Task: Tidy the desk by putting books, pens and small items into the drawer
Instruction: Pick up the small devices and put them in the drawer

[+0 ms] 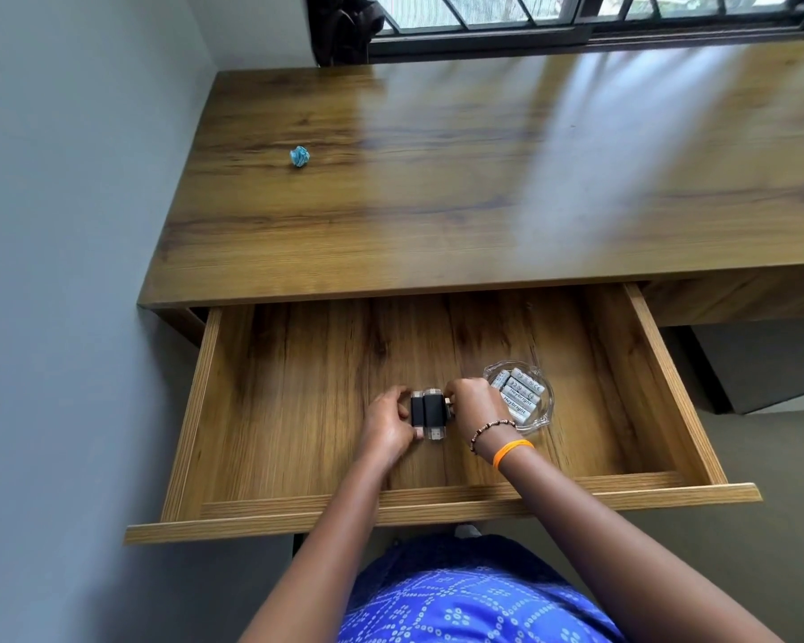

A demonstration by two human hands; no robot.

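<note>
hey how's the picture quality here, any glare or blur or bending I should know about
Head view: window glare washes out the desk top at upper right; wide-angle bending curves the drawer front and desk edges; slight softness around both hands, left hand and right hand, and the small black items they hold; battery labels stay readable.

I read this as a room in a home — a bedroom or study corner. A wood-grain desk [483,178] stands against a plain pale wall [66,225], directly beneath a dark-framed sliding window [576,20] with a grille. Its shallow drawer [437,508] is pulled out, holding household oddments — a glass dish [541,410] of batteries [521,394]. A dark bag or garment [344,25] hangs in the corner.
</note>
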